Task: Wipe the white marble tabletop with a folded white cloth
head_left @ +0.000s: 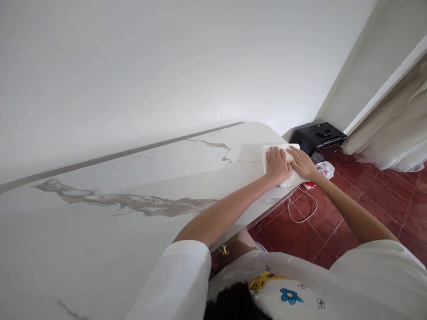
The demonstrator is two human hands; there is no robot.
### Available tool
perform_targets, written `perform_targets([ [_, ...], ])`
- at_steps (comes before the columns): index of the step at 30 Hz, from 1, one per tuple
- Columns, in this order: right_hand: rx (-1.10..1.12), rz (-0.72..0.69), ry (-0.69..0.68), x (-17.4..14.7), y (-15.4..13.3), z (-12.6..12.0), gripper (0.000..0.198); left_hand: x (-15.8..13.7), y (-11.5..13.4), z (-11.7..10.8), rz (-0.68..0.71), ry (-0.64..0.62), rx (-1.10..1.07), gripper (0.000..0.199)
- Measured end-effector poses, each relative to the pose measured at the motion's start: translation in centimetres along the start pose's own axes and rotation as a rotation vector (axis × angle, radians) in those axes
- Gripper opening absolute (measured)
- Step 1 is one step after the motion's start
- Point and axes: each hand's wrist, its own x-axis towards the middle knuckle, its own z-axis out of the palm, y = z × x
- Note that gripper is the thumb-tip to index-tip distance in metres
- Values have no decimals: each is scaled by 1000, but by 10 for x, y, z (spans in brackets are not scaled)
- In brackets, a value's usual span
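Observation:
A white cloth (292,178) lies flat on the right end of the marble-patterned white tabletop (160,178). My left hand (277,163) rests palm down on it, fingers stretched out and pointing away from me. Beside it, my right hand (303,164) also lies flat on the cloth, its fingers slanting toward the left one. Both palms press from above, and neither hand is wrapped around the cloth. The two thumbs are close together between the hands. Part of the cloth is covered by the hands.
A black hard case (316,138) stands on the floor past the table's right end. Near it are a white-and-red plastic bag (325,170) and a looped white cable (315,213) on red tiles (296,231). A pale curtain (393,120) hangs at right; a white wall (167,66) runs behind the table.

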Motion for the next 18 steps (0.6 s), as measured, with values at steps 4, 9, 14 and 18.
perform_targets([
  [4,16,-29,7,-24,-21,-2,53,-32,2,-8,11,-41,-7,60],
  [9,20,-23,-14,-40,-47,-1,53,-61,-8,-21,24,-95,0,62],
  [14,19,-53,-41,-24,-51,3,53,-56,-18,-23,-5,-106,9,63],
  [18,25,-68,-56,8,-44,13,54,-33,-32,-20,-45,-94,31,62],
])
